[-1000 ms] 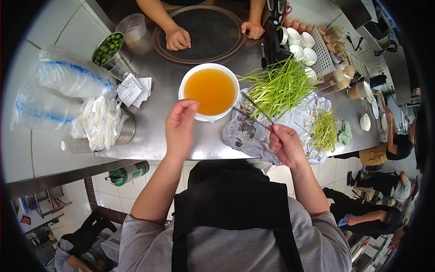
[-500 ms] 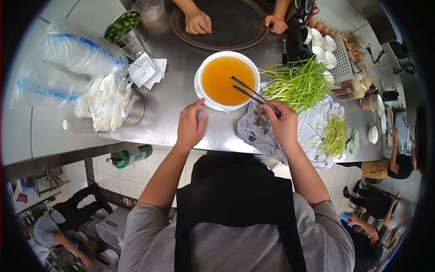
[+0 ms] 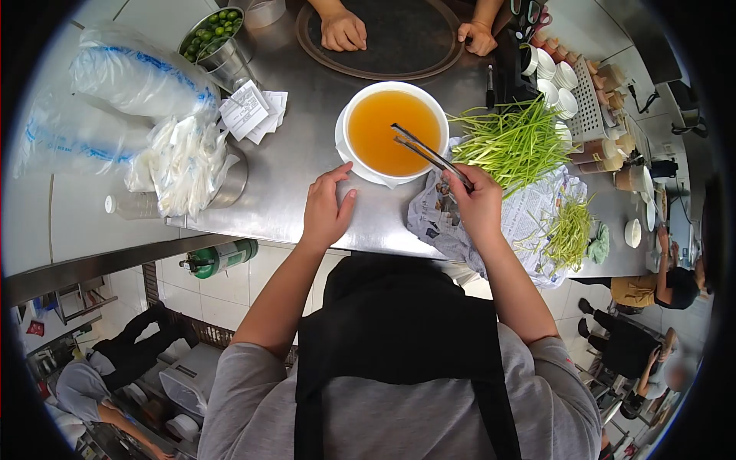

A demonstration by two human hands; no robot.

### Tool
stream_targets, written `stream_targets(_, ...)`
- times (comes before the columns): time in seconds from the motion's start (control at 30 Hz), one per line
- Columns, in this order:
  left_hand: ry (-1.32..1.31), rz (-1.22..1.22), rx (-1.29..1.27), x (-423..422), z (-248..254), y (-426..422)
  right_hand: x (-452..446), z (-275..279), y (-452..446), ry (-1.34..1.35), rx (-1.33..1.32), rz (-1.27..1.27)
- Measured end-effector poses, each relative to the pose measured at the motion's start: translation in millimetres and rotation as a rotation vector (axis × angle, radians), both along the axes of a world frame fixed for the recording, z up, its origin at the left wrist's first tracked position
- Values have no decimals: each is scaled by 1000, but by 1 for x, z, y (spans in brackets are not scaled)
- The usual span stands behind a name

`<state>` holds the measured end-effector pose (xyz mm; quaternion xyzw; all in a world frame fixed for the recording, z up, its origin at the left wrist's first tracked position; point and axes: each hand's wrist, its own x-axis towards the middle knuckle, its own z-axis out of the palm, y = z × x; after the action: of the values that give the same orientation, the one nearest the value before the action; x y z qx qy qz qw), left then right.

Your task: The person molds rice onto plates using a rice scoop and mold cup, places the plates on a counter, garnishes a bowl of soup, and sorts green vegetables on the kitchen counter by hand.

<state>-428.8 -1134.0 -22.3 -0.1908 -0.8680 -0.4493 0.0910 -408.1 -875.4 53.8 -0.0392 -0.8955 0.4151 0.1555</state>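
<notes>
My right hand (image 3: 478, 201) is closed around metal tongs (image 3: 433, 156), whose tips reach over a white bowl (image 3: 447, 126) of orange-brown broth (image 3: 379, 126). Whether the tips touch the liquid, I cannot tell. Under the bowl lies a white plate (image 3: 340, 142). My left hand (image 3: 328, 205) rests at the steel counter's near side, fingers apart and holding nothing, just left of the plate. Beside my right hand, long green stalks (image 3: 514, 146) lie in a heap on newspaper (image 3: 525, 218). A smaller pile of trimmed greens (image 3: 569, 234) sits nearer me.
Across the steel counter (image 3: 287, 172), another person's hands (image 3: 343, 31) rest by a round dark tray (image 3: 406, 38). Green limes fill a metal container (image 3: 215, 46) at left, near paper slips (image 3: 249, 111) and plastic bags (image 3: 180, 165). White cups (image 3: 566, 103) stand at right.
The view has shifted slightly, moving the counter items a little to the right and upward. My right hand still grips the tongs over the bowl, and my left hand stays beside it.
</notes>
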Motion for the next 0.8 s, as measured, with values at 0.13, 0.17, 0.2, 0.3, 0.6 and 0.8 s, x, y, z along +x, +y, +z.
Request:
stream_targets(0.13,-2,-3,-3,0,2,0,0,3,-1,30,-11,7)
stream_targets(0.17,4,-5,-1,0,1,0,0,4,-1,44,-8,3)
stream_targets(0.2,11,-7,0,0,0,0,-1,4,-1,44,-7,3)
stream_targets(0.3,21,-9,2,0,-1,-1,-9,6,-2,78,-43,8)
stream_targets(0.6,-15,3,38,1,2,0,-46,3,-13,28,-37,-31)
stream_targets(0.8,-16,1,65,0,2,-1,-66,-6,-16,38,4,-11)
